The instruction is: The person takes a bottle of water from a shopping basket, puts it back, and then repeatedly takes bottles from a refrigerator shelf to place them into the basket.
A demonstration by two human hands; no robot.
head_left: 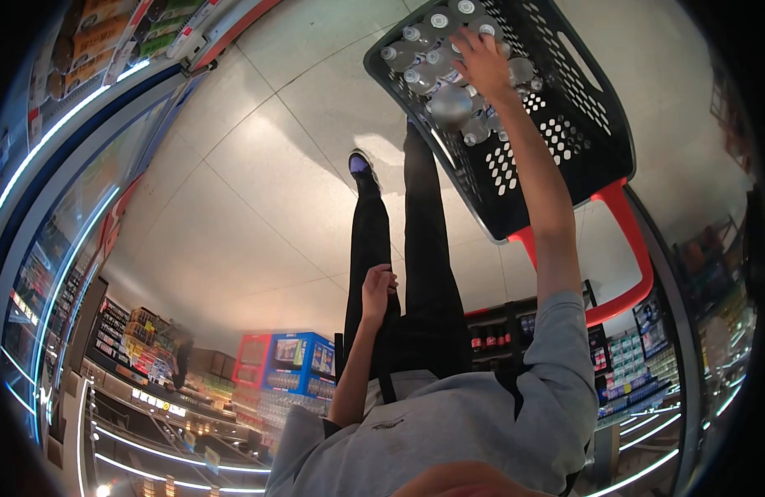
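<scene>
My right hand [484,65] reaches into a black shopping basket [602,108], its fingers stretched out over the tops of clear plastic bottles [420,79] with pale caps. No bottle shows wrapped in its fingers. Several bottles stand close together at the far end of the basket; a few nearer the middle lean or lie down. One bottle [451,106] just left of my right wrist is smeared by motion. My left hand [377,291] hangs in front of my left thigh, fingers curled in, with nothing visible in it.
A red handle [627,248] rises from the basket's near end. Pale floor tiles [267,166] lie ahead and left. An open cooler door [76,224] and stocked shelf [101,37] stand at left. Blue and red display stacks [295,356] and drink shelves [494,335] appear lower down.
</scene>
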